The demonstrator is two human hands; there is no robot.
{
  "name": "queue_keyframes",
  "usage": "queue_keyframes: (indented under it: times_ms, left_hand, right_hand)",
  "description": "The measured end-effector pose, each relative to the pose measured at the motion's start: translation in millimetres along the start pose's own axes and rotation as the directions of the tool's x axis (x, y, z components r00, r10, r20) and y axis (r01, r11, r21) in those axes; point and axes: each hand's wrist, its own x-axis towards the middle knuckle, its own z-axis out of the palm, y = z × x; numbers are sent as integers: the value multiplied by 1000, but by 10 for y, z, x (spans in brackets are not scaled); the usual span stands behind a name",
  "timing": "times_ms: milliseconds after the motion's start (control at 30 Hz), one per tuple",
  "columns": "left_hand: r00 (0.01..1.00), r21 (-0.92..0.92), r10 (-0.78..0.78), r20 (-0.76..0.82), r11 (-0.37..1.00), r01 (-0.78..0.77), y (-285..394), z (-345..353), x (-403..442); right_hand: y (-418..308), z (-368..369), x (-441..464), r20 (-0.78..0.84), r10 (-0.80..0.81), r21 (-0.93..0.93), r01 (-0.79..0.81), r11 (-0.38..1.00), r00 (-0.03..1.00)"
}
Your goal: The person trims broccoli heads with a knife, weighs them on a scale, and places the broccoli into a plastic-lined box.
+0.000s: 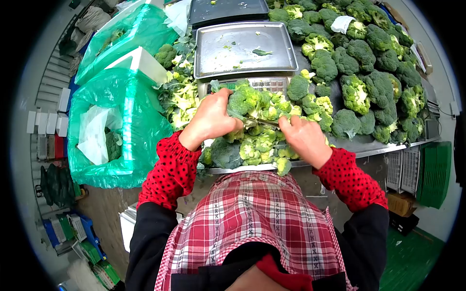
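Observation:
My left hand (214,116) holds a broccoli head (244,99) over the near edge of the metal table. In my right hand (303,137) is the handle of a knife, and its dark blade (262,121) points left to the stem side of that broccoli. Cut florets (259,148) lie in a pile beneath both hands. Just beyond them is a scale with a keypad (273,85) and a steel tray (245,48) holding a few scraps and a leaf.
Whole broccoli heads (359,53) are heaped on the right. Trimmed stems and leaves (185,97) lie left of the scale. A box lined with green plastic (145,121) stands at the left, another behind it. Green crates (433,174) are at the lower right.

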Motion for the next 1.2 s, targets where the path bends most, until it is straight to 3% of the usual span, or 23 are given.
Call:
queue_keyframes:
  times_ms: [67,133,167,200,267,333,400,467,533,567,600,633,667,700,733,767,800,933,967,1067,1133,1167,1200]
  left_hand:
    - [999,18,-31,45,999,30,69,-37,14]
    - [998,11,13,65,1000,-14,32,-73,73]
    - [999,41,15,34,999,-16,4,-45,85]
    - [998,16,8,69,1000,-9,7,-41,109]
    - [998,-26,18,66,1000,-17,13,-45,146]
    - [997,96,46,54,994,-51,111,-28,155]
    - [988,68,107,109,991,-115,248,38,169]
    - [988,122,136,76,982,-144,320,90,141]
    - [990,114,110,85,986,-120,244,10,139]
    - [993,126,115,41,985,-119,190,-29,137]
    - [993,134,119,-3,984,-118,157,-75,141]
    - [999,76,53,-12,996,-51,205,-204,149]
    - [996,89,66,-58,994,-61,243,-321,146]
    - [975,197,156,-160,973,-124,231,-363,211]
    - [935,302,247,-253,939,-166,207,-368,288]
    - [934,333,270,-233,925,-184,186,-365,440]
    - [800,495,478,-362,826,-269,-6,-205,673]
    - [648,788,710,-275,553,-271,-730,323,1469]
    - [784,772,566,-254,607,-188,-821,420,1489]
    - [834,626,475,-280,749,-216,-674,153,1216]
    - [743,459,437,-506,866,-197,-719,-78,927]
    - [715,352,347,-607,924,-149,-869,-65,838]
    - [678,237,245,-693,966,-106,-1018,-19,753]
  right_hand:
    - [204,117,-52,18,6,-109,-4,994,1000]
    - [567,262,-271,132,178,-169,-154,973,975]
    - [586,253,-387,118,170,-176,-148,973,978]
    - [496,176,-408,156,151,-79,-140,987,976]
    - [301,65,-376,-24,244,202,-234,951,969]
    - [120,99,-200,-144,400,553,-262,791,905]
    - [-90,-153,205,-236,374,661,-134,739,897]
    - [-100,-93,390,-226,333,620,-128,774,916]
    - [77,101,358,-146,527,880,-133,455,837]
    - [221,386,254,-77,674,949,-154,275,735]
    - [287,88,188,432,700,902,-277,-332,569]
    - [387,268,123,330,808,944,-182,-276,489]
    - [521,386,-25,308,816,947,-240,-214,489]
    - [599,499,-144,16,854,891,-396,224,519]
    - [620,557,-276,-59,813,752,-510,417,579]
    - [568,586,-340,-121,785,687,-519,508,608]
    - [544,605,-370,-185,748,612,-520,595,638]
    - [346,656,-360,-173,764,699,-468,540,622]
    - [312,619,-378,-186,747,693,-454,561,638]
    - [261,458,-504,-182,724,675,-450,584,666]
    - [263,401,-603,-53,811,755,-508,415,583]
    - [277,457,-638,-95,825,772,-482,415,558]
    - [287,478,-632,-7,860,805,-507,308,511]
